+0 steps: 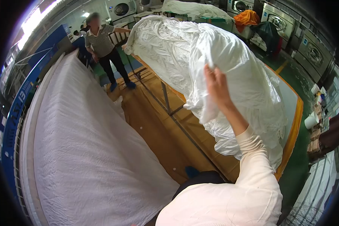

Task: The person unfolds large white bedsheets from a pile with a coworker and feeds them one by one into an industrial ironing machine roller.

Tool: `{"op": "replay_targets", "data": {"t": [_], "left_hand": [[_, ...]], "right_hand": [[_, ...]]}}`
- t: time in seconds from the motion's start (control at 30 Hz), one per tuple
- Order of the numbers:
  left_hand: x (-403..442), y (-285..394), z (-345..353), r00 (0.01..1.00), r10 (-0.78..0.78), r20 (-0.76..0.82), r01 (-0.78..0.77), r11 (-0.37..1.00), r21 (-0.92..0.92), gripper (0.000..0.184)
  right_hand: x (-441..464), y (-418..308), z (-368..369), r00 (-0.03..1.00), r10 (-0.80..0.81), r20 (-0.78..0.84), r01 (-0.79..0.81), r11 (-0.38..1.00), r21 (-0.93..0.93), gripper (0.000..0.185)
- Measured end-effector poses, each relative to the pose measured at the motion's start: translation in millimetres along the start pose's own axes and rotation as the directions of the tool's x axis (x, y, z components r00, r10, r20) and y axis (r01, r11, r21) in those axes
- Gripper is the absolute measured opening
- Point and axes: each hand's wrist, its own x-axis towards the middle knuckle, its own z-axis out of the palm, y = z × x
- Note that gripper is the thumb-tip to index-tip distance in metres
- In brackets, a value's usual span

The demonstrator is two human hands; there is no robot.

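Note:
My right hand point(217, 83) reaches forward over a large heap of white sheets point(165, 49). Its fingers are closed on a fold of white sheet point(208, 107), which drapes down beside the wrist. The heap lies on a table with an orange-brown edge point(298, 113). To my left, a wide white sheet point(83, 143) is spread flat along a blue machine point(12, 132) and hangs down toward the floor. My left hand does not show.
Across the gap stands a person point(101, 41) in a striped shirt, one arm stretched to the heap. Brown sheeting point(150, 124) covers the floor between table and machine, crossed by a metal table frame point(170, 112). Washing machines point(310, 52) and a white bucket point(311, 120) stand beyond.

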Motion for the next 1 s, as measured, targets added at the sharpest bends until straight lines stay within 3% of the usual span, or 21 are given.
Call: {"op": "replay_targets", "data": {"t": [0.03, 0.07, 0.13, 0.2, 0.23, 0.3, 0.37, 0.43, 0.5, 0.53, 0.57, 0.6, 0.67, 0.7, 0.73, 0.8, 0.87, 0.9, 0.93, 0.97, 1.0], "left_hand": [[27.2, -34.3, 39.7, 0.968, 0.043, 0.248, -0.037, 0.999, -0.028, 0.031], [-14.5, 56.6, 86.7, 0.912, 0.357, 0.199, -0.314, 0.924, -0.219, 0.021], [-60.7, 210.8, 153.4, 0.763, 0.393, 0.513, -0.049, 0.827, -0.561, 0.028], [-95.6, 327.4, 202.4, 0.377, 0.685, 0.623, -0.068, 0.691, -0.719, 0.069], [-113.5, 374.3, 226.5, 0.184, 0.782, 0.596, 0.039, 0.600, -0.799, 0.094], [-150.7, 452.3, 256.0, -0.062, 0.855, 0.514, 0.163, 0.517, -0.840, 0.122], [-183.9, 512.5, 271.8, -0.300, 0.878, 0.374, 0.249, 0.451, -0.857, 0.107], [-211.6, 536.3, 291.7, -0.356, 0.788, 0.503, 0.315, 0.608, -0.729, 0.079], [-219.1, 536.3, 329.1, -0.481, 0.620, 0.620, 0.279, 0.779, -0.562, 0.060], [-219.7, 535.8, 342.1, -0.530, 0.526, 0.665, 0.253, 0.847, -0.468, 0.051], [-219.0, 540.7, 339.6, -0.456, 0.545, 0.703, 0.291, 0.839, -0.461, 0.046], [-214.8, 546.5, 328.3, -0.380, 0.555, 0.740, 0.324, 0.829, -0.455, 0.041], [-199.1, 563.9, 312.5, -0.281, 0.561, 0.779, 0.354, 0.815, -0.459, 0.040], [-189.5, 576.7, 306.3, -0.261, 0.564, 0.783, 0.350, 0.812, -0.468, 0.043], [-186.3, 593.7, 289.6, -0.241, 0.529, 0.814, 0.356, 0.828, -0.433, 0.047], [-181.2, 614.0, 274.9, -0.197, 0.507, 0.839, 0.378, 0.829, -0.412, 0.062], [-175.8, 628.5, 275.1, -0.176, 0.653, 0.736, 0.194, 0.756, -0.625, 0.065], [-171.8, 638.1, 275.1, -0.183, 0.713, 0.677, 0.094, 0.698, -0.710, 0.067], [-164.5, 654.9, 276.0, -0.112, 0.752, 0.649, 0.085, 0.658, -0.748, 0.066], [-157.7, 678.4, 274.2, -0.042, 0.788, 0.614, 0.076, 0.616, -0.784, 0.066], [-154.1, 710.2, 253.9, 0.028, 0.841, 0.541, -0.063, 0.541, -0.839, 0.055]], "right_hand": [[-5.9, 5.3, 5.2, 0.998, -0.030, 0.052, 0.030, 1.000, -0.007, 0.040], [-8.8, 18.0, 9.0, 0.989, -0.124, 0.082, 0.125, 0.992, -0.007, 0.042], [-14.1, 31.6, 6.3, 0.969, -0.200, 0.148, 0.199, 0.980, 0.023, 0.045], [-16.5, 36.6, -1.4, 0.960, -0.177, 0.218, 0.164, 0.983, 0.078, 0.047], [-15.7, 38.2, -4.1, 0.944, -0.241, 0.224, 0.236, 0.971, 0.050, 0.047], [-15.7, 41.5, -12.5, 0.905, -0.353, 0.237, 0.366, 0.931, -0.011, 0.048], [-14.4, 44.3, -34.1, 0.815, -0.390, 0.428, 0.381, 0.918, 0.109, 0.043], [8.4, 44.3, -76.1, 0.601, -0.099, 0.793, 0.318, 0.940, -0.124, 0.040], [14.8, 94.1, -107.1, 0.804, -0.435, 0.405, 0.459, 0.887, 0.040, 0.038], [23.0, 103.7, -131.9, 0.858, -0.442, 0.261, 0.503, 0.827, -0.253, 0.043], [31.3, 114.7, -159.5, 0.869, -0.481, 0.112, 0.462, 0.712, -0.529, 0.048], [29.6, 144.3, -186.4, 0.879, -0.472, -0.064, 0.281, 0.622, -0.731, 0.066], [22.8, 202.5, -239.8, 0.919, -0.320, -0.232, -0.102, 0.374, -0.922, 0.092], [17.6, 215.0, -258.1, 0.939, 0.044, -0.340, -0.333, 0.349, -0.876, 0.092], [10.1, 243.3, -272.0, 0.947, -0.024, -0.319, -0.292, 0.341, -0.894, 0.068], [17.7, 255.0, -285.5, 0.962, 0.082, -0.259, -0.267, 0.461, -0.846, 0.052], [42.4, 251.4, -290.0, 0.946, 0.174, -0.275, -0.323, 0.595, -0.736, 0.048], [66.7, 237.4, -295.2, 0.912, 0.263, -0.316, -0.400, 0.744, -0.536, 0.047], [94.1, 216.3, -302.1, 0.871, 0.360, -0.334, -0.460, 0.836, -0.300, 0.047], [125.8, 170.4, -288.0, 0.830, 0.122, -0.545, -0.260, 0.948, -0.184, 0.045], [172.3, 160.5, -313.8, 0.884, 0.213, -0.416, -0.225, 0.974, 0.020, 0.041]]}}
